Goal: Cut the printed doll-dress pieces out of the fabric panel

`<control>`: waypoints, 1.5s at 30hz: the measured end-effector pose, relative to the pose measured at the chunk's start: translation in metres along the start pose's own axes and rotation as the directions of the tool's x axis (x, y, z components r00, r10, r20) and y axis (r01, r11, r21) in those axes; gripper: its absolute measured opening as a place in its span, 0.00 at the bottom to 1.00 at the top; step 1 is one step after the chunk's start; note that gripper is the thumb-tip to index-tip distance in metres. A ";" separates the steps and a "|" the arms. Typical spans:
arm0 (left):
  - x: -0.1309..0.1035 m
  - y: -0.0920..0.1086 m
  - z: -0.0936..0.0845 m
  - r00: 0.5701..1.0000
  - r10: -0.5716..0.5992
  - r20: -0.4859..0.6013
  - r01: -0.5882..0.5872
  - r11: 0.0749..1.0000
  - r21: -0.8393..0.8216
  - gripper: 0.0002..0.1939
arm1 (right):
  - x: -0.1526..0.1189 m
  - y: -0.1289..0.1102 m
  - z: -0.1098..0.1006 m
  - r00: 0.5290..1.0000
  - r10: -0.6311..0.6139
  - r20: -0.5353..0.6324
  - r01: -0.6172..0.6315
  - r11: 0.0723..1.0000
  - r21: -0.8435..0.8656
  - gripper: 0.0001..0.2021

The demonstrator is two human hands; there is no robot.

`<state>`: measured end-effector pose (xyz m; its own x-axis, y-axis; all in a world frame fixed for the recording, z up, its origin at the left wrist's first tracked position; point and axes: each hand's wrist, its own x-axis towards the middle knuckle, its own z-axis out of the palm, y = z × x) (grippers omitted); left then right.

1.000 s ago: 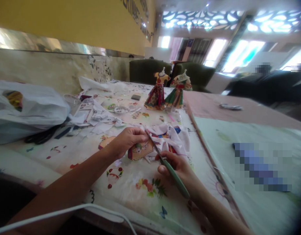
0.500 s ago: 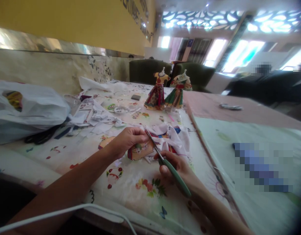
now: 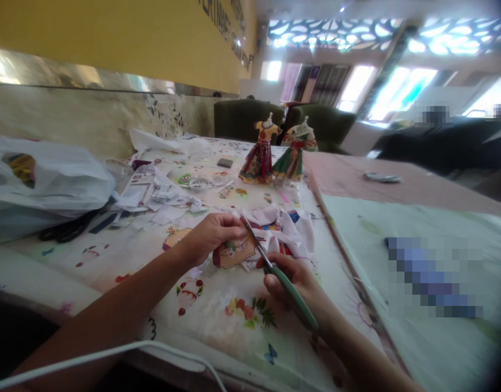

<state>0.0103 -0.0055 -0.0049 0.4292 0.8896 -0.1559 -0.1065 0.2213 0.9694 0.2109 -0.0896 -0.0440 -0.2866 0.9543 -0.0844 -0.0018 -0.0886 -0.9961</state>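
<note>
My left hand (image 3: 217, 234) pinches a printed fabric piece (image 3: 236, 251), tan with a dark patterned border, whose lower part hangs below the fingers. My right hand (image 3: 293, 277) is wrapped round green-handled scissors (image 3: 289, 291). Their narrow metal blades point up and left, lying against the fabric close to my left fingertips. Whether the blades are parted is too blurred to tell. Behind the blades, white cloth (image 3: 301, 234) with blue and red printed patches lies bunched on the table. A second tan cut piece (image 3: 174, 238) rests to the left, partly behind my left hand.
Two small dress forms in a red dress (image 3: 258, 158) and a green dress (image 3: 293, 158) stand farther back. White scraps (image 3: 156, 190) and a white plastic bag (image 3: 46, 185) lie left. A white cable (image 3: 152, 344) crosses the near edge. The flowered table cover (image 3: 217, 332) spreads beneath.
Both hands, the scissors and the fabric keep nearly the same places. The whole view has shifted very slightly.
</note>
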 end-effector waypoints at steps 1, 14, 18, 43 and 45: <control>0.000 0.000 0.000 1.000 0.003 -0.002 -0.003 1.000 0.004 0.14 | 0.000 0.000 0.001 1.000 0.002 -0.001 -0.002 1.000 0.009 0.28; 0.003 -0.006 -0.003 0.995 0.089 -0.046 -0.083 0.990 0.113 0.12 | 0.009 -0.002 -0.019 0.954 -0.108 -0.280 -0.015 0.915 -0.403 0.20; 0.005 -0.007 -0.003 0.991 0.104 -0.087 -0.101 0.994 0.039 0.12 | 0.015 -0.004 -0.035 0.900 -0.186 -0.395 -0.275 0.462 -0.843 0.19; -0.001 -0.025 0.020 0.988 -0.134 0.077 0.139 0.988 -0.071 0.16 | 0.016 0.002 -0.019 0.986 -0.003 -0.169 0.033 0.984 0.176 0.19; 0.000 -0.024 0.018 0.989 -0.130 0.066 0.133 0.990 -0.048 0.16 | 0.017 0.002 -0.021 0.984 0.000 -0.179 0.031 0.985 0.170 0.18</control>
<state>0.0286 -0.0180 -0.0245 0.4977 0.8251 -0.2675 -0.0917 0.3567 0.9297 0.2261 -0.0678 -0.0483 -0.1101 0.9900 -0.0877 -0.1734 -0.1060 -0.9791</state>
